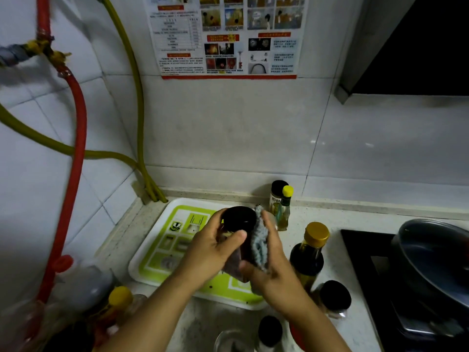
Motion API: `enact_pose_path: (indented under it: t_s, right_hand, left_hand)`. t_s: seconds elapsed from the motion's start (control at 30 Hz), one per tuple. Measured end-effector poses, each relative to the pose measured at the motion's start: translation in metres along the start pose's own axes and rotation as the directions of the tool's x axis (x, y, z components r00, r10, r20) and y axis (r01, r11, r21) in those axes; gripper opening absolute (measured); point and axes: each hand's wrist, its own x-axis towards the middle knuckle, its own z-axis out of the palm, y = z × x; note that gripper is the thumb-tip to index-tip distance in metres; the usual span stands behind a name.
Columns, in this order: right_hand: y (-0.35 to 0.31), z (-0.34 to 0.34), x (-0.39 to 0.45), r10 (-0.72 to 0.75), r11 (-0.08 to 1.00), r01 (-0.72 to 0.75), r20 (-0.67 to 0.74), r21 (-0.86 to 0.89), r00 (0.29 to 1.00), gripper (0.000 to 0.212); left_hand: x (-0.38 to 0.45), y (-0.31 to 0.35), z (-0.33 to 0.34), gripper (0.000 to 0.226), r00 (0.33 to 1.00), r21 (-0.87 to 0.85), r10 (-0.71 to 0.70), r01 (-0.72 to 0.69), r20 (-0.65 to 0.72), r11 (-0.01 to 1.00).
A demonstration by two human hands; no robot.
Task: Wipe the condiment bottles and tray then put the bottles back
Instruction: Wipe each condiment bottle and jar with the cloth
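Note:
Over the white and green tray my left hand grips a dark jar with a black lid, held up off the tray. My right hand presses a grey cloth against the jar's right side, fingers curled round the cloth. On the counter to the right stand a dark bottle with a gold cap, a small bottle with a yellow cap, a black-lidded spice jar behind it, and another black-lidded jar.
A black stove with a grey pan fills the right. Red and yellow-green hoses run down the tiled left wall. More bottles stand at the lower left; a glass and a black-capped bottle sit at the front edge.

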Motion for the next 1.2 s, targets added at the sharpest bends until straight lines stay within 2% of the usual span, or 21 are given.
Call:
enact_pose_path:
  t_s: [0.07, 0.13, 0.23, 0.4, 0.47, 0.57, 0.67, 0.77, 0.83, 0.9, 0.93, 1.03, 1.1, 1.2]
  right_hand:
    - [0.003, 0.009, 0.001, -0.048, 0.987, 0.041, -0.042, -0.154, 0.998, 0.098]
    - [0.008, 0.013, 0.002, -0.113, 0.957, 0.078, -0.113, -0.278, 0.987, 0.101]
    - [0.009, 0.007, 0.003, -0.09, 0.977, 0.055, -0.166, -0.205, 0.982, 0.101]
    - [0.0, -0.001, -0.001, -0.037, 0.999, 0.039, -0.06, 0.028, 0.998, 0.09]
    - [0.0, -0.003, -0.001, -0.041, 0.999, 0.042, -0.053, 0.023, 0.998, 0.087]
    - [0.006, -0.003, 0.001, -0.112, 0.991, 0.1, -0.143, -0.087, 0.983, 0.09]
    - [0.015, 0.001, 0.001, -0.262, 0.952, 0.214, -0.217, -0.219, 0.94, 0.088]
    - [0.021, 0.006, 0.0, -0.371, 0.899, 0.288, -0.227, -0.33, 0.9, 0.082]
    - [0.02, 0.007, -0.002, -0.361, 0.905, 0.283, -0.221, -0.316, 0.906, 0.077]
    - [0.018, 0.004, -0.004, -0.301, 0.935, 0.243, -0.22, -0.257, 0.928, 0.077]
    - [0.015, 0.002, -0.005, -0.258, 0.954, 0.213, -0.219, -0.211, 0.941, 0.073]
    - [0.009, -0.007, -0.004, -0.201, 0.978, 0.184, -0.212, -0.098, 0.956, 0.047]
    - [0.005, -0.01, -0.004, -0.186, 0.982, 0.177, -0.203, -0.062, 0.961, 0.046]
    - [0.005, -0.007, -0.003, -0.193, 0.98, 0.182, -0.141, -0.086, 0.971, 0.057]
  left_hand:
    - [0.001, -0.005, 0.005, 0.044, 0.994, 0.006, -0.041, 0.041, -0.103, 0.999]
    - [0.001, -0.007, 0.007, 0.049, 0.989, 0.011, -0.055, 0.057, -0.139, 0.998]
    - [0.002, -0.003, 0.006, 0.049, 0.996, -0.042, -0.075, 0.073, -0.052, 0.996]
    - [0.005, 0.012, -0.014, 0.049, 0.974, -0.2, -0.112, 0.152, 0.198, 0.968]
    - [0.004, 0.015, -0.016, 0.049, 0.967, -0.249, -0.135, 0.189, 0.217, 0.95]
    - [0.007, 0.012, -0.011, 0.049, 0.983, -0.229, -0.162, 0.179, 0.089, 0.957]
    - [0.008, 0.01, -0.004, 0.037, 0.983, -0.243, -0.175, 0.156, -0.062, 0.957]
    - [0.005, 0.011, 0.001, 0.032, 0.967, -0.28, -0.206, 0.159, -0.146, 0.947]
    - [0.003, 0.012, -0.001, 0.05, 0.969, -0.295, -0.226, 0.188, -0.101, 0.937]
    - [0.0, 0.014, -0.006, 0.074, 0.969, -0.292, -0.245, 0.238, 0.012, 0.927]
    - [-0.001, 0.014, -0.011, 0.075, 0.968, -0.304, -0.243, 0.252, 0.07, 0.919]
    - [-0.001, 0.015, -0.023, 0.06, 0.958, -0.331, -0.196, 0.258, 0.209, 0.908]
    - [0.0, 0.015, -0.027, 0.056, 0.958, -0.29, -0.179, 0.241, 0.226, 0.926]
    - [0.0, 0.017, -0.023, 0.048, 0.97, -0.227, -0.174, 0.211, 0.171, 0.951]
